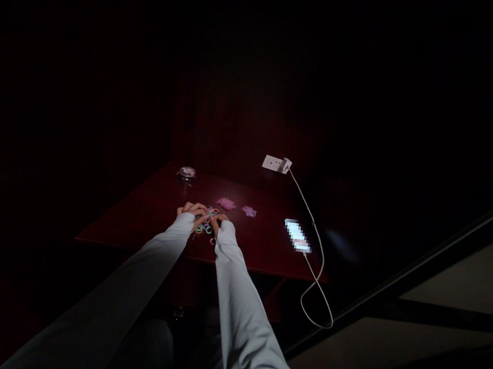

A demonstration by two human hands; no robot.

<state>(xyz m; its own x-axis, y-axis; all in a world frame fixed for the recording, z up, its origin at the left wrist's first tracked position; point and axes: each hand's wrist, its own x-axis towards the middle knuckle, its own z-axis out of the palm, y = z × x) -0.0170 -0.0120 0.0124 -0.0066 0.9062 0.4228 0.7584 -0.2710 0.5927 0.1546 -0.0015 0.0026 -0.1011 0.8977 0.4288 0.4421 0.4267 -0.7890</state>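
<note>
Multicol. bands (208,229) on desk (137,220), near side of pink pile (226,204), both hands on them.
L hand (192,209): fingers partly curled over bands' L edge; R hand (220,220): fingers bent in at R edge, close to L. Can't tell if either has a band pinched, too small/dark. Rel. to pink pile: purple pile (249,211) just R, apart; round clear container (186,173) far side + L; lit phone (297,235) (screen blurred) well R, slightly nearer, w/ white cable (323,257) to plug (285,165) in wall socket (271,162), far side + R.
</note>
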